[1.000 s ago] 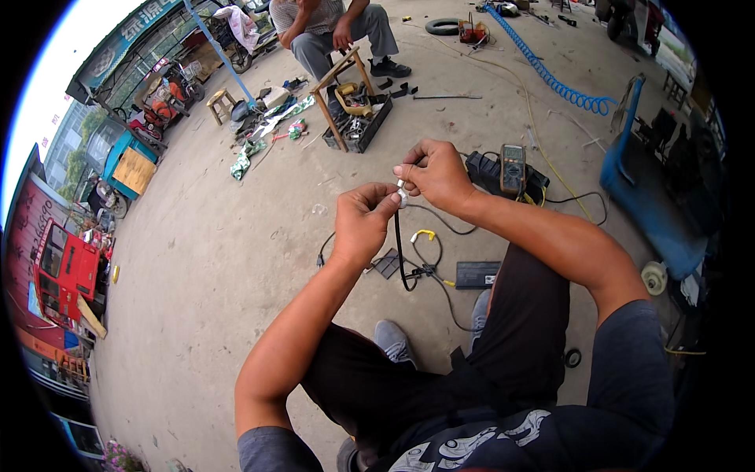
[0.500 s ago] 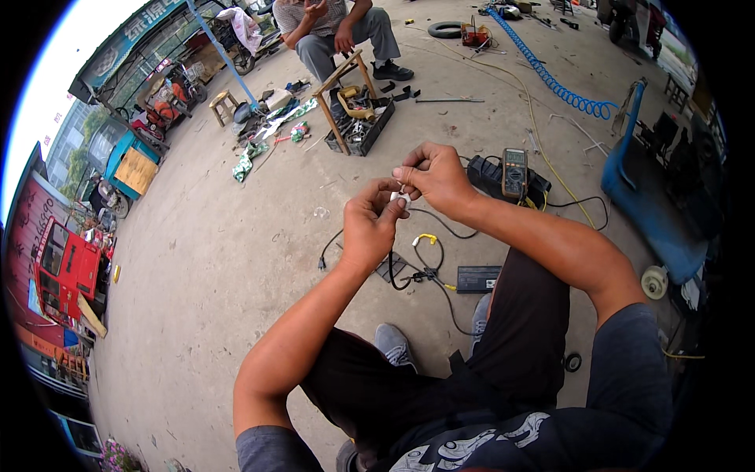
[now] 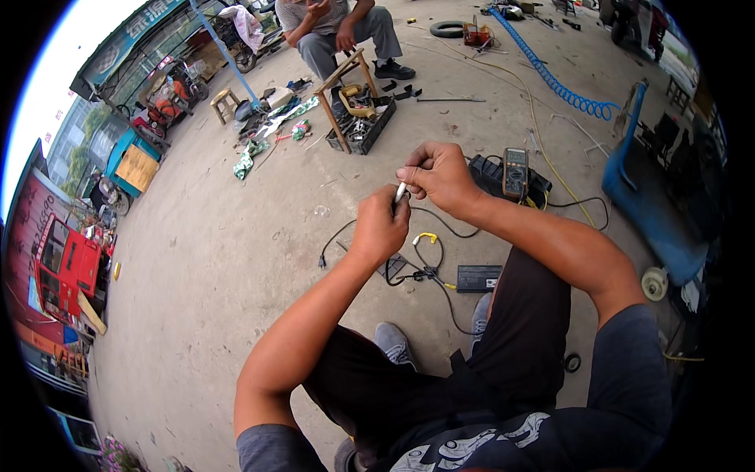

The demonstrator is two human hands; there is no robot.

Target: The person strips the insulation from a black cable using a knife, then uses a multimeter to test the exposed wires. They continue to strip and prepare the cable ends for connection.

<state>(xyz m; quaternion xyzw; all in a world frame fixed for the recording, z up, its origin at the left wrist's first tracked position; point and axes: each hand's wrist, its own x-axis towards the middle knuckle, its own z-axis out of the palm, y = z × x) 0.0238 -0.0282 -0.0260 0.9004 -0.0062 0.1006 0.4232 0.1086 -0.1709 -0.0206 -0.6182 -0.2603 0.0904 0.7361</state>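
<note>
My left hand point(image 3: 381, 224) is closed around a small white plastic piece point(image 3: 401, 191) that looks like a connector; its end sticks up past my thumb. Just above that end, my right hand point(image 3: 442, 181) pinches thumb and finger together, and what lies between them is too small to make out. A black cable point(image 3: 390, 274) hangs below my left hand toward a tangle of leads with a yellow-sleeved end point(image 3: 426, 237). Beside my foot lies a black charger-like box point(image 3: 477, 278). A multimeter point(image 3: 515, 171) rests against a black case point(image 3: 486, 175) beyond my right forearm.
A person point(image 3: 338, 31) sits ahead behind a wooden frame stool point(image 3: 344, 145) and a black crate point(image 3: 373, 135) of tools. A blue coiled hose point(image 3: 550, 77) and a blue vehicle panel point(image 3: 653, 212) are at the right. A tape roll point(image 3: 572, 363) lies by my right leg.
My left hand has turned and shifted slightly right, so the white piece now points upward with its narrow side showing. My right hand stays pinched, nearly in place.
</note>
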